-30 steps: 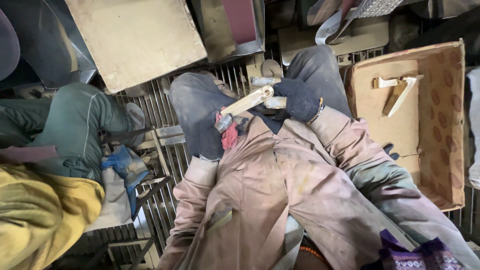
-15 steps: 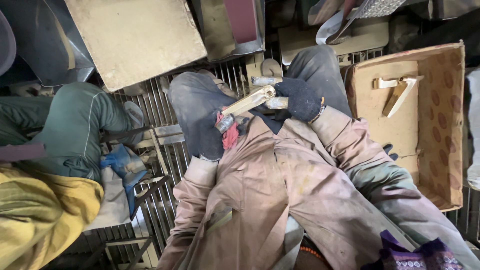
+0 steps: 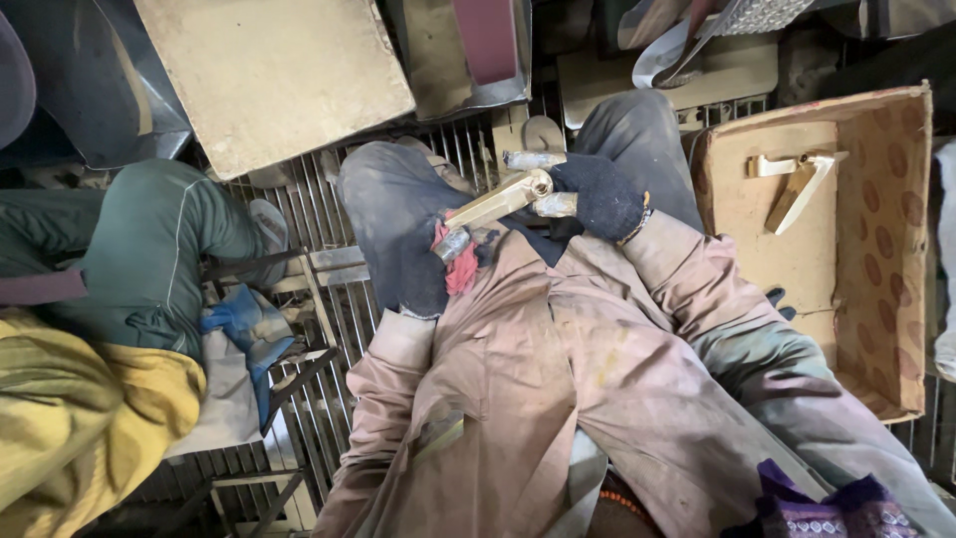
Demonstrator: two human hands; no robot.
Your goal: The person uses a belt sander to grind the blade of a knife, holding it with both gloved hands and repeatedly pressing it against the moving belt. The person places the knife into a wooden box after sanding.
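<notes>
A brass handle-shaped piece [image 3: 498,202] lies slanted above my raised knees. My right hand [image 3: 600,196], in a dark knitted glove with taped fingertips, grips its upper right end. My left hand [image 3: 455,252], wrapped in red cloth and grey tape, holds its lower left end. Most of my left hand is hidden behind my brown jacket sleeve. My grey trousers fill the space behind both hands.
A cardboard box [image 3: 901,249] at my right holds two more brass pieces [image 3: 797,179]. A metal grate floor [image 3: 329,329] runs under me. At left sits a co-worker in green trousers [image 3: 149,249] with a blue-gloved hand [image 3: 239,319]. A flat beige board [image 3: 269,75] lies ahead.
The brass piece and both my hands stay nearly still. The co-worker's blue-gloved hand has shifted slightly at the left.
</notes>
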